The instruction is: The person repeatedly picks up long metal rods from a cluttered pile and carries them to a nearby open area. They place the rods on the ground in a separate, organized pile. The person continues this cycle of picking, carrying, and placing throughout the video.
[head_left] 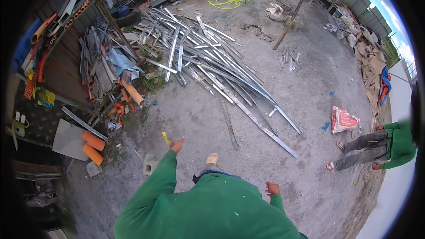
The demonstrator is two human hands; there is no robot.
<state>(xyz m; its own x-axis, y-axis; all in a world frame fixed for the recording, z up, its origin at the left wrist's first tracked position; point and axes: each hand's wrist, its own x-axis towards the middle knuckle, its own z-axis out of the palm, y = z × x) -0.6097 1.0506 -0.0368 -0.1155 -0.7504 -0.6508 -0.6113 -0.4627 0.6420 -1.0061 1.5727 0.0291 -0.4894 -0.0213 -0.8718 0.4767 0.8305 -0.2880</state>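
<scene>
My left hand (177,145) is out in front at the end of a green sleeve, its fingers stretched out and nothing visible in them. Just left of it shows a small yellow strip (165,138), apart from the fingers in this view. Low at my right side hangs my right hand (272,189), fingers loosely bent and apart, with nothing seen in it. Ahead of both hands, a large heap of long silvery metal profiles (208,59) lies on the grey ground. One long profile (265,129) reaches out of the heap toward me.
A person in green (398,144) stands at the right near a red-and-white sack (344,120). Orange pipes (93,147) and a concrete block (151,163) lie at the left. A slanted pole (294,15) and a yellow-green hose (225,0) are farther off.
</scene>
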